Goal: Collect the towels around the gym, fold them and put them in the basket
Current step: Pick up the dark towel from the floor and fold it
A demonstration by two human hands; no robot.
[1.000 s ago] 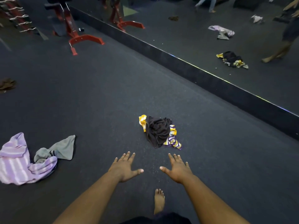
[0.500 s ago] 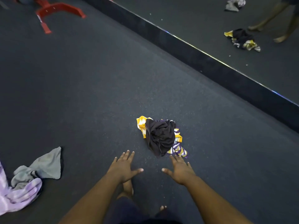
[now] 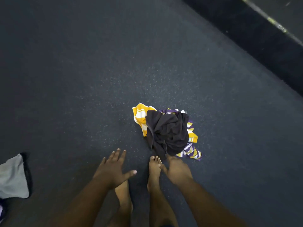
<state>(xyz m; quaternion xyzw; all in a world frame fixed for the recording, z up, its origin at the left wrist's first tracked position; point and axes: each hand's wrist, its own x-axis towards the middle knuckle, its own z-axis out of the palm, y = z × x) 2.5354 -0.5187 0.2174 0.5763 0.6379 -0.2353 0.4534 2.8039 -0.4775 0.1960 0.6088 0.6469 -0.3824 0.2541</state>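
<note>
Crumpled towel pile [image 3: 167, 131] on dark speckled floor [image 3: 82, 79], directly ahead of both bare feet. Dark towel [image 3: 168, 133] heaped on top; yellow-striped towel [image 3: 139, 117] showing at far left, purple-striped towel [image 3: 191, 151] at near right. Long axis of pile running from far left toward near right.

Right hand [image 3: 177, 171] nearer: fingertips at near edge of dark towel, apparently touching; fingers extended toward the cloth, tips partly hidden, nothing gripped so far as visible. Left hand [image 3: 113, 169] spread wide, palm down, empty, just beside the pile's near left and apart from it.

Right foot [image 3: 155, 167] between the two hands, toes just short of the cloth. No obstacle between hands and pile.

Grey towel [image 3: 13, 177] at left frame edge, well apart. Dark raised border [image 3: 262, 46] crossing upper right. Basket not in view.

Judgement: pick-up stage; right hand closes first, left must shift rightward to gather.
</note>
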